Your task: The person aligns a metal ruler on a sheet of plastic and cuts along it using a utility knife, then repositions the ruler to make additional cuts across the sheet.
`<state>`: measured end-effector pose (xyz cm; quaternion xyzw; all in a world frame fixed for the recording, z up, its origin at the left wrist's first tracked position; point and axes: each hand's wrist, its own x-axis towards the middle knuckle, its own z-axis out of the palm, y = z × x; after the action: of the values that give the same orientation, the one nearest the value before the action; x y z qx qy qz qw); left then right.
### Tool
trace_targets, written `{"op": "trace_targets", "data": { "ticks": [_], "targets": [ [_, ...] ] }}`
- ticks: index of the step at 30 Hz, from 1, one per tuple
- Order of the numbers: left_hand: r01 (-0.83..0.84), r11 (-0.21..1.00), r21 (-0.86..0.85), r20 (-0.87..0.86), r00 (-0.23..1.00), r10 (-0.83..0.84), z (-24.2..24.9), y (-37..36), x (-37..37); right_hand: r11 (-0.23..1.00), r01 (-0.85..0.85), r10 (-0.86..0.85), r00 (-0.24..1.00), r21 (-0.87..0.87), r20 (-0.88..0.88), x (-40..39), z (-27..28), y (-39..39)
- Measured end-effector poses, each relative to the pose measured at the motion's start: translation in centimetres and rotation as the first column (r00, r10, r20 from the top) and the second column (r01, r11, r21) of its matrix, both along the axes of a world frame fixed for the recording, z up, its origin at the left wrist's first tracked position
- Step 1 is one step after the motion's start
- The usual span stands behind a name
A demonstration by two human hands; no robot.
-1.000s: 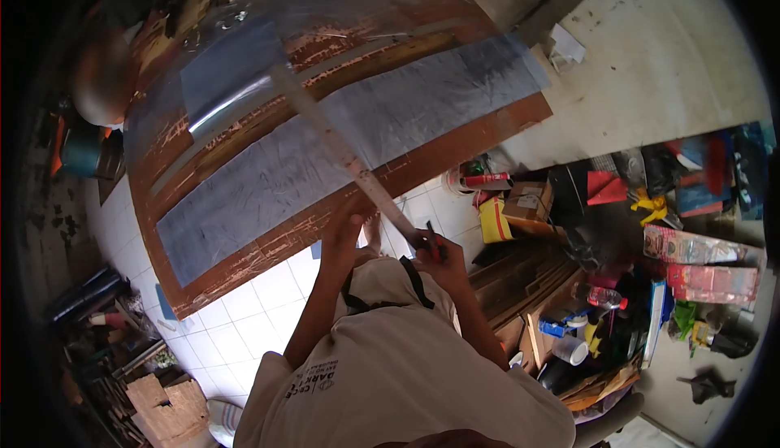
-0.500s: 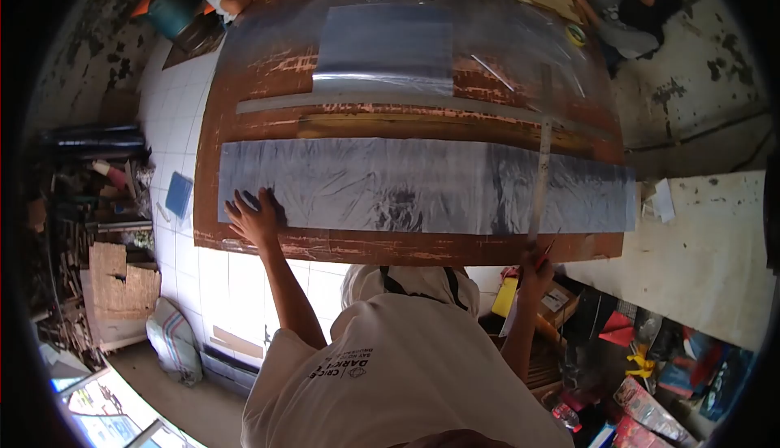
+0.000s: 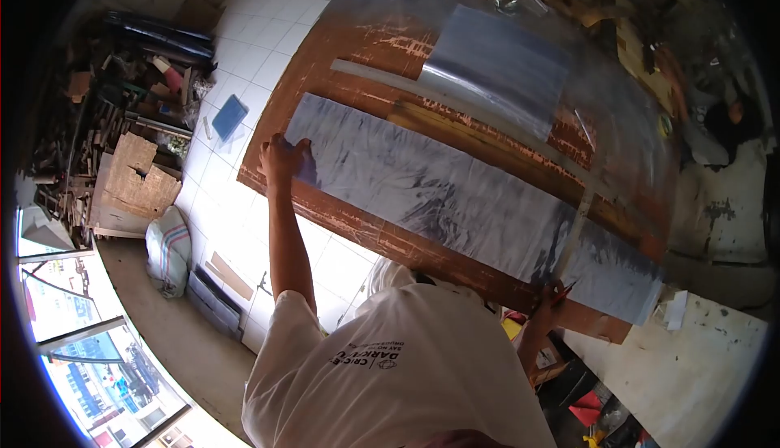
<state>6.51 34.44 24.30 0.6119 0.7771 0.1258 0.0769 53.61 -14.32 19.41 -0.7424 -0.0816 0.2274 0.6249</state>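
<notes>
A long strip of clear plastic sheet (image 3: 422, 180) lies wrinkled along the near side of the brown worn table (image 3: 357, 219). My left hand (image 3: 281, 158) is at the strip's left end, fingers curled in over its near corner. At the other end, my right hand (image 3: 550, 298) is closed around a slim red tool with a pointed tip (image 3: 566, 289), whose exact kind is unclear. Beside that hand, the end of a metal ruler (image 3: 575, 233) crosses the strip from front to back.
Behind the strip lie a long flat bar (image 3: 471, 103) and a squarer plastic sheet (image 3: 496, 66). A person (image 3: 715, 135) is at the far right. Scrap wood (image 3: 134, 176) and a white sack (image 3: 168, 251) stand on the left. A pale board (image 3: 682, 367) adjoins the table's right end.
The view has turned, so the table now slants down to the right. My left hand has gone from spread fingers on the strip to curled fingers at its corner. The right hand keeps the red tool.
</notes>
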Motion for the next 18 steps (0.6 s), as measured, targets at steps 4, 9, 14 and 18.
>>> {"op": "trace_targets", "data": {
  "ticks": [4,9,14,18],
  "targets": [
    [0.059,0.998,0.028,0.191,0.98,-0.063,-0.9,2.7,-2.7,0.999,0.006,-0.006,1.0,-0.049,0.003,-0.4,1.0,0.7],
    [0.12,0.987,-0.108,0.591,0.806,-0.033,0.9,3.6,-4.1,0.994,-0.105,0.106,0.991,0.02,-0.087,0.3,1.1,-0.5],
    [0.078,0.992,-0.094,0.568,0.823,-0.011,0.5,5.3,-5.8,0.995,0.007,-0.007,1.0,-0.1,0.002,-1.3,3.3,-0.1],
    [0.097,0.992,-0.076,0.615,0.788,-0.03,-2.0,9.0,-10.3,0.997,-0.024,0.029,0.998,-0.076,0.06,-1.1,3.5,-0.4]
  ]
}}
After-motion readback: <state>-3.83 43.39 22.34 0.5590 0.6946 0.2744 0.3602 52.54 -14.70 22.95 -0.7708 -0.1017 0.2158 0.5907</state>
